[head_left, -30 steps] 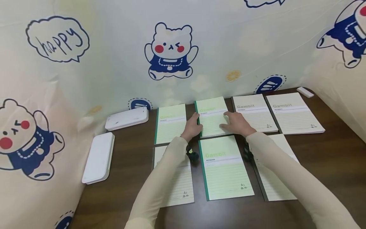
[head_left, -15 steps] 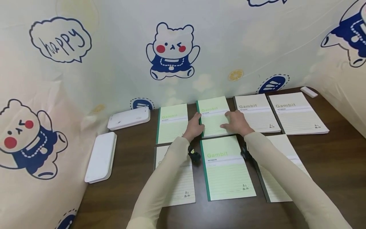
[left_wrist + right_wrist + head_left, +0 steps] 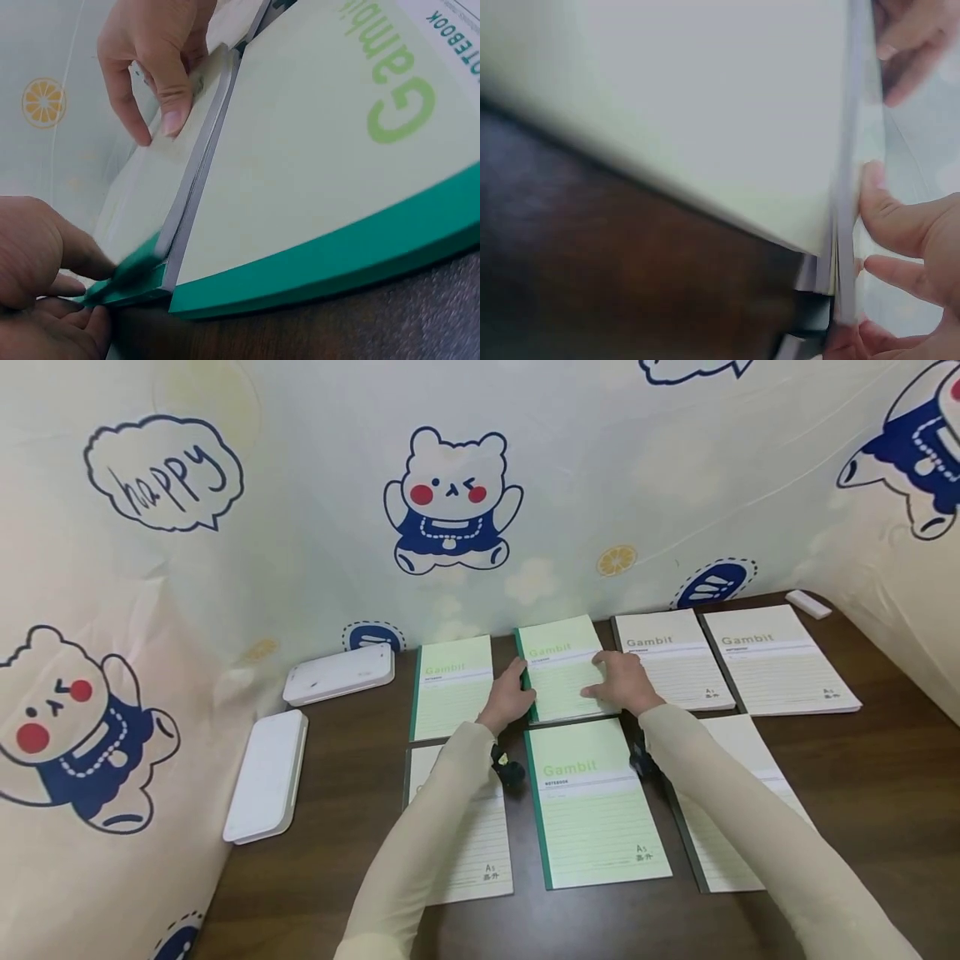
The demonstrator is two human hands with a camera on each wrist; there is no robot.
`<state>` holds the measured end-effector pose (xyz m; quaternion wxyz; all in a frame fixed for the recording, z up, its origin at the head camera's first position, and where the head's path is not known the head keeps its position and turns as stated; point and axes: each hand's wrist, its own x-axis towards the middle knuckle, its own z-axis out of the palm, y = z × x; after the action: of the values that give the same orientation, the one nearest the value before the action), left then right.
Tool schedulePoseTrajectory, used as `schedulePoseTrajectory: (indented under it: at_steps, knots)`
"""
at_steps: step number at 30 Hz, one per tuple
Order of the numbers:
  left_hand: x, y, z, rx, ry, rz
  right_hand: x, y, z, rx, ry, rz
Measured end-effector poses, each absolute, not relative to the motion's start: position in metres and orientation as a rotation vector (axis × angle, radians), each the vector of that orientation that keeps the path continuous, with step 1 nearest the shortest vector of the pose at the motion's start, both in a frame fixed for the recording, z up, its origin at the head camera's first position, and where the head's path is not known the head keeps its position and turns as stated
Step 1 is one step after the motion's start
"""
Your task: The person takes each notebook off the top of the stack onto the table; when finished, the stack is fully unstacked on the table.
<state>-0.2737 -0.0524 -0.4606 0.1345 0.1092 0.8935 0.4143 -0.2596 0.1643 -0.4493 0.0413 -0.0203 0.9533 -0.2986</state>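
Note:
Both hands are at a green Gambit notebook [image 3: 557,685] in the back row. My left hand [image 3: 507,697] holds its green spine side, with the fingers curled at the edge in the left wrist view. Across from it, my right hand [image 3: 624,683] grips the right edge. Its thumb [image 3: 874,191] lies on the cover while other fingers reach down the side. The left wrist view shows two green spine layers at the left fingers, one over the other. Just in front lies another green notebook [image 3: 600,818], its top edge close to the held one.
A green notebook [image 3: 452,687] lies to the left, two white ones [image 3: 671,660] to the right. Front white notebooks [image 3: 480,852] lie partly under the sleeves. Two white cases [image 3: 266,777] stand at left, a small white block [image 3: 808,603] at back right. A printed cloth [image 3: 315,510] borders the table.
The head view has shifted slightly. Both hands stay at the sides of the same green notebook, and the notebooks keep their places.

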Motion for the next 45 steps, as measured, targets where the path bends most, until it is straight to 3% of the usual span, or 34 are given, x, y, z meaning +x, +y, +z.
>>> schedulePoseTrajectory:
  at_steps: [9, 14, 23, 31, 38, 45]
  knots:
    - [-0.274, -0.051, -0.465, 0.414, 2.608, 1.076, -0.253, 0.205, -0.435, 0.044, 2.681, -1.372]
    - [-0.279, -0.05, -0.461, 0.403, 2.629, 0.97, -0.228, 0.236, -0.409, 0.068, 2.655, -1.671]
    - [-0.287, -0.049, -0.457, 0.435, 2.663, 0.92, -0.099, 0.369, -0.391, 0.305, 2.87, -1.864]
    - [-0.291, -0.045, -0.46, 0.455, 2.651, 0.867, 0.001, 0.444, -0.448, 0.411, 2.927, -1.975]
    - [-0.291, -0.046, -0.46, 0.481, 2.7, 0.839, 0.022, 0.454, -0.495, 0.572, 3.047, -1.527]
    - [-0.288, -0.04, -0.462, 0.479, 2.705, 0.844, 0.019, 0.447, -0.484, 0.542, 3.187, -0.714]
